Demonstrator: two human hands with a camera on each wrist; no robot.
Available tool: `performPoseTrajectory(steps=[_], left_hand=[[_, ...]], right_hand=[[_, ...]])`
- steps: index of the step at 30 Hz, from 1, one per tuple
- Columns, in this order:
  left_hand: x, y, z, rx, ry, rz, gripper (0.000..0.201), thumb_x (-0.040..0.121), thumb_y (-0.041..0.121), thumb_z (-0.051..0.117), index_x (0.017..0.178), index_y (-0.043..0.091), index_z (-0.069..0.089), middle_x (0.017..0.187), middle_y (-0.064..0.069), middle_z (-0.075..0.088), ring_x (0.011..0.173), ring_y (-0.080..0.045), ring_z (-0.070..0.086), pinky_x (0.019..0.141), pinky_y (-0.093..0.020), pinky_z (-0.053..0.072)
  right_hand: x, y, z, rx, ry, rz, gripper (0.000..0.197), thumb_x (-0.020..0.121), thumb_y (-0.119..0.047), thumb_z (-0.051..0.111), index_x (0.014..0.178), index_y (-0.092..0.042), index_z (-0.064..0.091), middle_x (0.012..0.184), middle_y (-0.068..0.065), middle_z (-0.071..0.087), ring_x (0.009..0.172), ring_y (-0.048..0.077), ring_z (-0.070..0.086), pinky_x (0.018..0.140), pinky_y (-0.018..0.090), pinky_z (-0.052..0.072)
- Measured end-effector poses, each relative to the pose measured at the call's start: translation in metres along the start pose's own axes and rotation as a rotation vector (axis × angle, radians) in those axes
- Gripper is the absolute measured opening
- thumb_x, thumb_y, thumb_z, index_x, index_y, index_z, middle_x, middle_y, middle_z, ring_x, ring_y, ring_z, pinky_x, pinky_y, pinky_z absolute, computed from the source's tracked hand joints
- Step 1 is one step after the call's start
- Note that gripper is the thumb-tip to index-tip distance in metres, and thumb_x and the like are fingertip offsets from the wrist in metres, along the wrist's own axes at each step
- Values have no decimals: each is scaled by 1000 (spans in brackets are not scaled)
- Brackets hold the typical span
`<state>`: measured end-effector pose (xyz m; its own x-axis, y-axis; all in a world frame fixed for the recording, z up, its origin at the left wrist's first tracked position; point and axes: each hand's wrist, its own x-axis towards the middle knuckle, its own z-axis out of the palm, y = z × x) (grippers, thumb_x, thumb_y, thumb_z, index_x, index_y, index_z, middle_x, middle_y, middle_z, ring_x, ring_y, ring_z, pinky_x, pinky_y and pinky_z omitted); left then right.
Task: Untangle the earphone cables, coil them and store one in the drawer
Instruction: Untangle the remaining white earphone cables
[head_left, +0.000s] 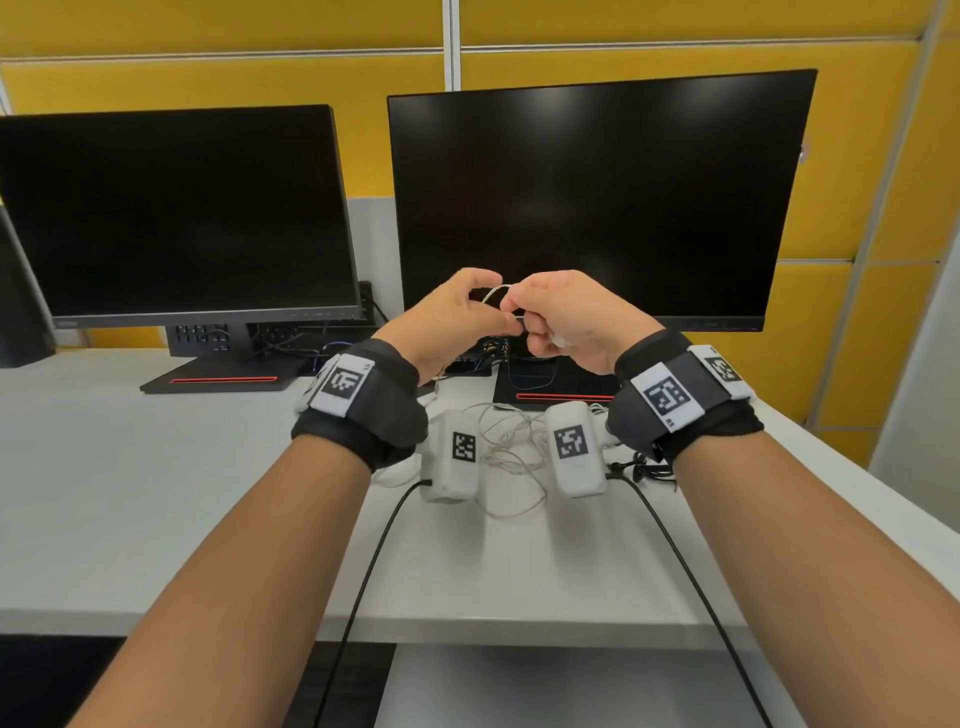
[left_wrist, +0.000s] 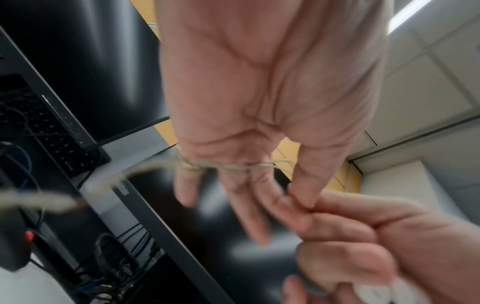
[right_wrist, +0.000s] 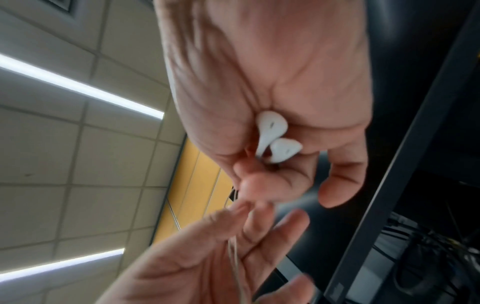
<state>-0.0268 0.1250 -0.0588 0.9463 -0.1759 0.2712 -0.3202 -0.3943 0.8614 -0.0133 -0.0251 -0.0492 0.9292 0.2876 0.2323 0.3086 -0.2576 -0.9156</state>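
Note:
Both hands are raised in front of the right monitor. My left hand (head_left: 480, 301) has a thin white earphone cable (left_wrist: 233, 165) wound across its fingers, its thumb pressed down beside my right hand's fingers. My right hand (head_left: 524, 319) holds the two white earbuds (right_wrist: 275, 137) in its curled fingers and pinches the cable where a small loop (head_left: 496, 291) arches between the hands. The cable (right_wrist: 233, 257) also runs across the left palm. Loose white cable (head_left: 511, 452) lies tangled on the white desk (head_left: 156, 493) under my wrists. No drawer shows plainly.
Two dark monitors (head_left: 176, 208) (head_left: 597, 197) stand at the back on black bases with red stripes. A small bundle of black cable (head_left: 644, 470) lies at the right under my right wrist. Yellow partition panels close off the back. A white unit (head_left: 571, 686) sits below the desk's front edge.

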Motion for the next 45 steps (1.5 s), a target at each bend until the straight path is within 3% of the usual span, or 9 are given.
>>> performPoseTrajectory(steps=[4, 7, 12, 18, 24, 27, 31, 37, 45], left_hand=[[-5, -4, -2, -200, 45, 39, 12, 101, 25, 48, 106, 18, 56, 62, 7, 43, 53, -8, 41, 55, -22, 44], [-10, -1, 0, -71, 64, 76, 19, 102, 27, 43, 103, 17, 59, 58, 7, 35, 49, -8, 30, 45, -20, 30], [-24, 18, 10, 91, -149, 202, 22, 98, 32, 52, 103, 21, 71, 56, 5, 33, 49, -8, 27, 46, -19, 28], [-12, 42, -5, 155, 188, 317, 27, 97, 32, 56, 79, 13, 65, 58, 16, 56, 45, 5, 47, 53, -13, 34], [-9, 28, -8, 45, 253, 262, 38, 100, 36, 48, 98, 4, 68, 47, 16, 46, 41, 0, 41, 49, -15, 32], [-11, 20, -2, 37, 184, 183, 42, 102, 39, 41, 94, 5, 65, 56, 4, 43, 39, -4, 32, 42, -19, 30], [-21, 18, 3, 221, -39, 57, 38, 100, 41, 45, 92, 13, 70, 53, 5, 44, 42, -7, 34, 44, -20, 33], [-25, 25, 0, 183, -45, 184, 32, 101, 28, 48, 85, 7, 67, 56, 3, 45, 49, -9, 38, 51, -17, 39], [-20, 15, -17, 119, 143, 219, 23, 98, 31, 53, 87, 17, 67, 52, 6, 37, 42, -4, 32, 47, -18, 33]], right_hand=[[-13, 1, -11, 528, -16, 40, 29, 105, -28, 40, 83, -15, 52, 47, -7, 34, 40, 8, 34, 68, 29, 44], [-18, -3, -19, 915, 55, -85, 24, 104, -25, 44, 87, -14, 57, 56, -5, 57, 58, 8, 63, 92, 38, 48], [-19, -8, -14, 297, 101, -226, 25, 102, -7, 42, 108, -20, 63, 119, -4, 66, 117, 13, 61, 103, 44, 44], [-26, -12, -5, 192, -63, -76, 33, 107, -28, 34, 110, -10, 62, 61, -3, 48, 56, 10, 44, 72, 30, 43], [-31, -19, -13, 558, -166, -143, 35, 105, -35, 37, 84, -16, 56, 54, -4, 49, 53, 12, 50, 75, 33, 43], [-26, -21, -11, 787, -88, -223, 30, 105, -31, 37, 86, -17, 55, 104, 7, 74, 103, 22, 69, 94, 41, 48], [-21, -20, -9, 537, 125, -247, 20, 105, -27, 41, 110, -15, 56, 140, 5, 56, 132, 19, 49, 108, 43, 35], [-21, -7, 1, -131, 54, -165, 24, 102, -17, 41, 101, -2, 59, 80, 12, 62, 66, 17, 56, 71, 29, 47], [-41, -9, -9, 246, -245, -32, 34, 104, -24, 40, 73, -15, 52, 50, -2, 43, 49, 14, 42, 87, 37, 46]])
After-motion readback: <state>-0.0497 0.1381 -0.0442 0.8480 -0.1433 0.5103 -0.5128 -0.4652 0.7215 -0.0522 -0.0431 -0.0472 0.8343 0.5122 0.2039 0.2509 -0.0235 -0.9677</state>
